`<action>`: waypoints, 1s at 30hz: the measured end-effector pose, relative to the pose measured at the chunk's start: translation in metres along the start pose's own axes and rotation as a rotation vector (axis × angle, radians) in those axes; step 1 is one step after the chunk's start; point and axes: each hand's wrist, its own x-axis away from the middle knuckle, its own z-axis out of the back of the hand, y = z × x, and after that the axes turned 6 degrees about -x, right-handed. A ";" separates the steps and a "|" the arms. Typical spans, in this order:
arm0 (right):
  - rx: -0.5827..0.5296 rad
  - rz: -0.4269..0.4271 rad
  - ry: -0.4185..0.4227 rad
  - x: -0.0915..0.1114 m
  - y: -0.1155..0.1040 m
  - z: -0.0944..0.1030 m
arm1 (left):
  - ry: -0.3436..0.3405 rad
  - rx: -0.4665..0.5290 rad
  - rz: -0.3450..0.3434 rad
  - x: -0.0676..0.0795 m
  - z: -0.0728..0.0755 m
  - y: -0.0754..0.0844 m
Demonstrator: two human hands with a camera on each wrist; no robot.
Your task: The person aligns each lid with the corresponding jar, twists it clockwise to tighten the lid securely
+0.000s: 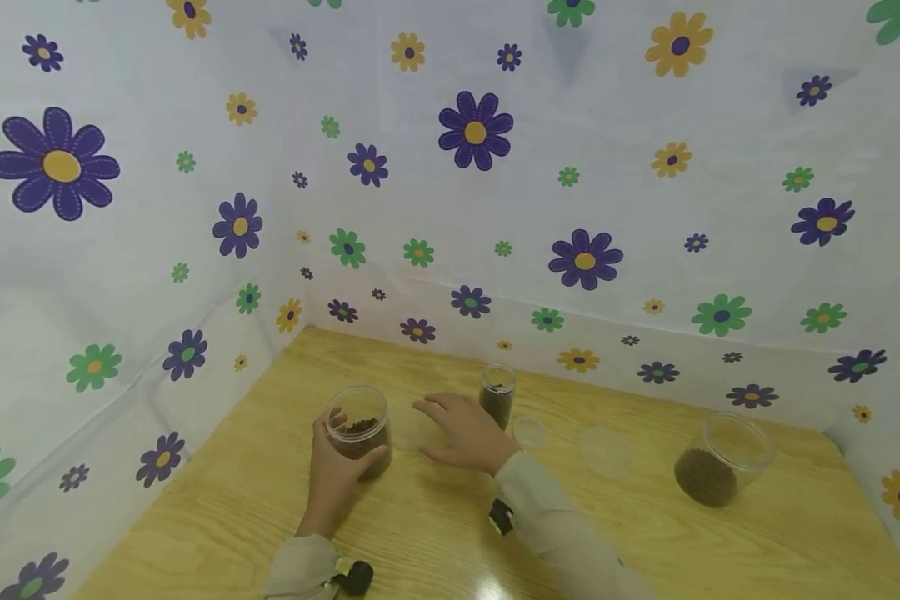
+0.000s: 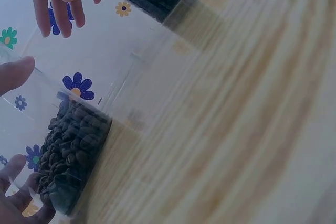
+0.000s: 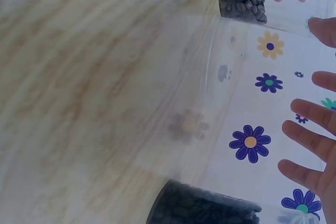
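Note:
My left hand (image 1: 337, 467) grips a clear wide jar (image 1: 375, 457) partly filled with dark beans, its fingers and thumb around the wall. In the left wrist view the beans (image 2: 73, 150) look like coffee beans, and the jar's upper part is see-through. My right hand (image 1: 461, 433) hovers between that jar and a narrow clear jar (image 1: 497, 407), fingers spread and holding nothing. Under its fingertips in the head view lies a clear, faint lid (image 1: 408, 423). The right wrist view has the hand's spread fingers (image 3: 310, 137) at its right edge.
A small clear lid (image 1: 529, 431) and a larger clear lid (image 1: 606, 452) lie on the wooden table (image 1: 420, 542) right of the narrow jar. Farther right stands another wide jar (image 1: 708, 475) with dark contents. A flower-patterned white sheet (image 1: 390, 283) encloses the table's back and sides.

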 end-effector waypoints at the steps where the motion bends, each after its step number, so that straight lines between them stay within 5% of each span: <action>1: -0.001 0.006 -0.002 -0.002 0.001 -0.001 | 0.001 -0.002 0.001 0.000 0.000 -0.001; 30: -0.040 -0.003 -0.169 -0.045 0.012 -0.029 | 0.008 -0.025 -0.007 -0.002 0.001 -0.004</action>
